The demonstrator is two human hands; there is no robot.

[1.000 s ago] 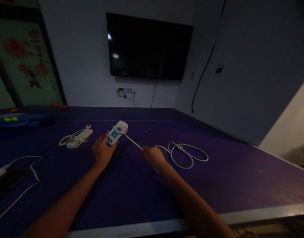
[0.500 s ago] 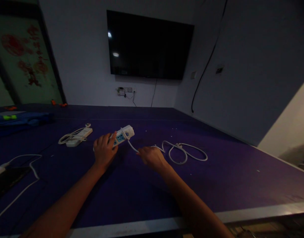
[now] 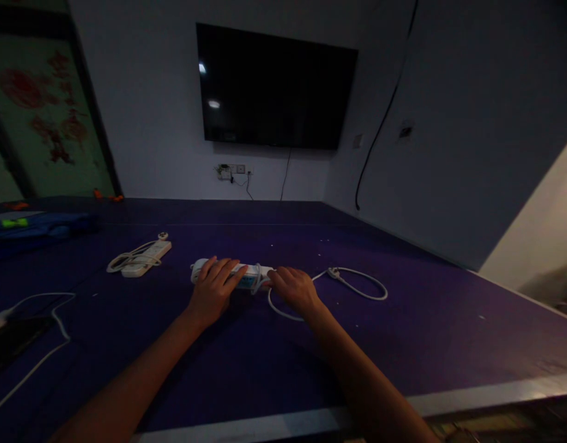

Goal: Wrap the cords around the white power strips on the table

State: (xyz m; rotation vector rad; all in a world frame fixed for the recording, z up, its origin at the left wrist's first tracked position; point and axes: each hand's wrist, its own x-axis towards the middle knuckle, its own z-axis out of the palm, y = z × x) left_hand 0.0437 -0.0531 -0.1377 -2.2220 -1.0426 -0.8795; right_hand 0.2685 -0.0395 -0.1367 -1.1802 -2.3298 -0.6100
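A white power strip [image 3: 249, 275] with blue sockets lies sideways on the purple table [image 3: 274, 344]. My left hand [image 3: 215, 289] rests over its left half, fingers curled down on it. At the strip's right end my right hand [image 3: 296, 290] is closed on the white cord [image 3: 357, 284], which wraps once round the strip and then loops away to the right across the table.
A second white power strip [image 3: 142, 258] with its coiled cord lies at the left. A white cable [image 3: 43, 320] and a dark flat object sit at the far left edge. A blue bundle [image 3: 38, 224] lies at the back left. A television [image 3: 274, 89] hangs on the wall.
The power strip has turned from pointing away to lying sideways and come down onto the table. My right hand moved in to its right end, and the cord loop shrank.
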